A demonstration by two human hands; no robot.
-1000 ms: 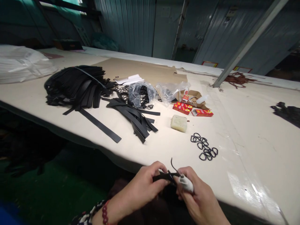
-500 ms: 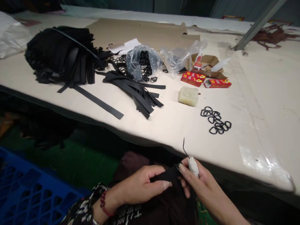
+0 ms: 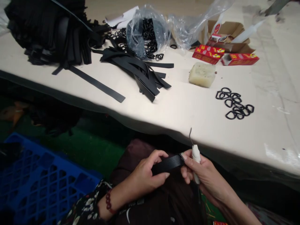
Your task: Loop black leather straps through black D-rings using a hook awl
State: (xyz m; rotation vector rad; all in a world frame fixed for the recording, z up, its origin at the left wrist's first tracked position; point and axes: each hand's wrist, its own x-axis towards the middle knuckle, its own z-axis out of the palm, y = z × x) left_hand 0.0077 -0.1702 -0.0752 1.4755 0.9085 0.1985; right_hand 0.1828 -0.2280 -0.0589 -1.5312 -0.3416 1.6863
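Observation:
Over my lap, my left hand (image 3: 146, 172) grips a black leather strap (image 3: 167, 164) between thumb and fingers. At the strap's right end is a dark ring (image 3: 182, 157), pinched by my right hand (image 3: 201, 170). That same hand also holds a tool with a white wrapped handle (image 3: 196, 154), its thin bent metal tip (image 3: 190, 136) pointing up. On the table beyond lie several black D-rings (image 3: 237, 104), a pale yellow wax-like block (image 3: 202, 75) and a loose pile of black straps (image 3: 138, 72).
A big bundle of black straps (image 3: 47, 31) lies at the back left of the table (image 3: 164, 115). Behind the block are a plastic bag of rings (image 3: 147, 34), red boxes (image 3: 242, 59) and an open carton (image 3: 231, 29). A blue plastic pallet (image 3: 42, 184) is at lower left.
The view has moved closer and lower. The strap between my hands now shows its textured face, and the ring at its end is more visible. Both hands keep their hold.

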